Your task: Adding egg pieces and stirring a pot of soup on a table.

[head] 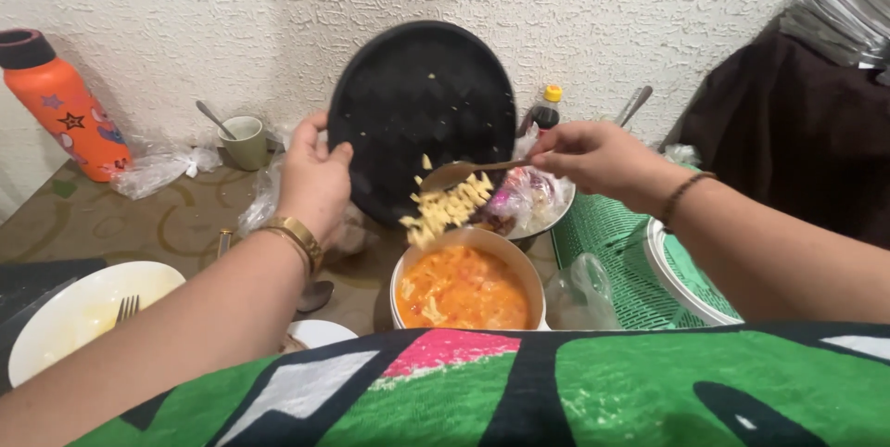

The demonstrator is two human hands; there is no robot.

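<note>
The left hand (313, 180) tilts a black tray (422, 113) steeply above the pot (466, 282), grip clamped on its rim. The right hand (593, 158), fingers pinching a wooden spoon (464, 172), scrapes yellow pieces (447, 208) off above the pot.

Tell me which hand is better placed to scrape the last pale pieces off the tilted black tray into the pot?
Probably the right hand: it holds the wooden spoon against the black tray, above the pot. The left hand grips the tray's edge, keeping it tilted.
</note>
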